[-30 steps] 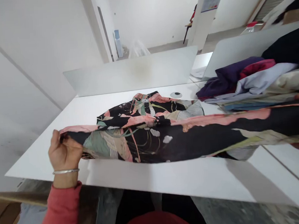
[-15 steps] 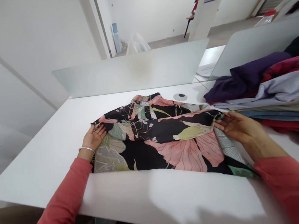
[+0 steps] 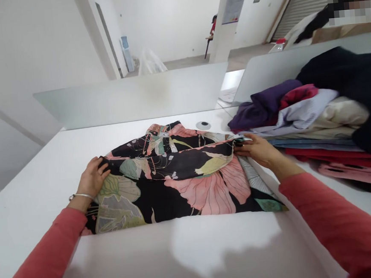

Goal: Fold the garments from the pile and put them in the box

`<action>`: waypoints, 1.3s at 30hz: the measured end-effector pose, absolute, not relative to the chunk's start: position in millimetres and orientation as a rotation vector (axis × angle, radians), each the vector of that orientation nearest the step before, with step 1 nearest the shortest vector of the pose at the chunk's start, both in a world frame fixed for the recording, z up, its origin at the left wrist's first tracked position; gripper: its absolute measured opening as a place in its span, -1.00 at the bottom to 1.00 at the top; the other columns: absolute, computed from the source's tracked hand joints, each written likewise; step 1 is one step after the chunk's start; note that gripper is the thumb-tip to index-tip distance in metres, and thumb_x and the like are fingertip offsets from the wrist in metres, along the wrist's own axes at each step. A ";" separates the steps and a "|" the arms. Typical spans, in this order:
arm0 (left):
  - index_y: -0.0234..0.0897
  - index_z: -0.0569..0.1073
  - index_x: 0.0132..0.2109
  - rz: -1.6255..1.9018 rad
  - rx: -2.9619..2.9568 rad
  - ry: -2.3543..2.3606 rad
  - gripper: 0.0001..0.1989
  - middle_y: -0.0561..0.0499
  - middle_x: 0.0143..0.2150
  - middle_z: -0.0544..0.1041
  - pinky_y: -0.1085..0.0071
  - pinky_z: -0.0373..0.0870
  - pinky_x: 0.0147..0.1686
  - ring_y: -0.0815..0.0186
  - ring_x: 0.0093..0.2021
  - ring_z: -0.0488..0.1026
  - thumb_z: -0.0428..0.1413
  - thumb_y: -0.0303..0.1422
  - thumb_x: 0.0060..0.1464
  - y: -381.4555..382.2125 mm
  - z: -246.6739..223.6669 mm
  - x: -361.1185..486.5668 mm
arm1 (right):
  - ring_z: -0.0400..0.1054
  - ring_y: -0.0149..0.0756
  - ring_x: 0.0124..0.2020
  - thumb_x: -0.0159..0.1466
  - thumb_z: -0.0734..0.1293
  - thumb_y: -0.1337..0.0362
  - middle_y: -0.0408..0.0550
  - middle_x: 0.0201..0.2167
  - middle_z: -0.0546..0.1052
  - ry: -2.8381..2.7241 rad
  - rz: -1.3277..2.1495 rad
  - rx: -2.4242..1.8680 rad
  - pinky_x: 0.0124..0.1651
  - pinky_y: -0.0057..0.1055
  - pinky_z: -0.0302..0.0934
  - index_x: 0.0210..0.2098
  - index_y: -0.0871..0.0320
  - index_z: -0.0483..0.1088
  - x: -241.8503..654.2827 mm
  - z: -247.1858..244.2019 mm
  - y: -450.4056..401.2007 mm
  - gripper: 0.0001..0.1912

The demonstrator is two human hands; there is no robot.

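On the white counter (image 3: 31, 177), the left hand (image 3: 92, 177) and right hand (image 3: 255, 149) rest at opposite ends of the folded-over edge of a black shirt with pink flowers (image 3: 173, 191). A stack of folded purple, red and pale clothes (image 3: 299, 117) lies just right of it.

An office-like workroom: white desk (image 3: 31, 177) with partition panels (image 3: 131, 100).
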State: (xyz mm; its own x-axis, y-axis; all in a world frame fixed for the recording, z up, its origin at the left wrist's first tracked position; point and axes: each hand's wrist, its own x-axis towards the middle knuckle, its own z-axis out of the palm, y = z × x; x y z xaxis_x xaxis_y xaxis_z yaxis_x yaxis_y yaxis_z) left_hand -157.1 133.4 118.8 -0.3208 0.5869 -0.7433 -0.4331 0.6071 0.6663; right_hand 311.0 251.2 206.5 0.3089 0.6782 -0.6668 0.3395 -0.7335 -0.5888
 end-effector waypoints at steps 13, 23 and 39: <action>-0.39 0.43 -0.24 -0.104 2.120 1.444 -0.68 -0.18 -0.19 0.42 0.28 0.17 -0.02 0.16 -0.09 0.29 -0.12 -0.56 -0.15 180.5 91.9 -134.6 | 0.32 -0.18 -0.26 0.21 0.07 0.30 0.06 -0.28 0.44 -3.019 0.527 -2.352 -0.33 -0.41 0.10 -0.23 0.20 0.35 301.2 184.3 287.7 -0.73; -0.33 0.40 -0.31 -0.239 1.513 2.000 -0.66 -0.15 -0.30 0.46 0.38 0.25 -0.31 0.19 -0.28 0.38 -0.15 -0.18 0.05 207.8 73.7 -151.6 | 0.32 -0.18 -0.24 0.24 0.08 0.19 0.09 -0.25 0.43 -2.717 0.299 -2.565 -0.33 -0.42 0.11 -0.14 0.25 0.30 302.2 179.2 296.4 -0.67; -0.40 0.29 -0.01 0.088 2.167 1.412 -0.64 -0.26 0.05 0.23 0.15 0.16 -0.06 0.06 0.08 0.10 -0.14 -0.28 0.12 198.3 95.0 -77.7 | 0.09 -0.02 0.05 0.17 0.12 0.26 0.25 0.02 0.23 -2.829 0.499 -1.748 0.05 -0.13 0.05 0.04 0.37 0.12 233.0 150.7 277.9 -0.53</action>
State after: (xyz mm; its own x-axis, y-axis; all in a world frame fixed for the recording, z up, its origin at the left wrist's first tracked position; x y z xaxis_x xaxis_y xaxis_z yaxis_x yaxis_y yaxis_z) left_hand -77.7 198.3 95.0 0.4471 0.8632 -0.2345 0.8276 -0.2997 0.4746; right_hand 233.0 277.9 150.7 -0.4419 0.8315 -0.3366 0.8965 0.4226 -0.1328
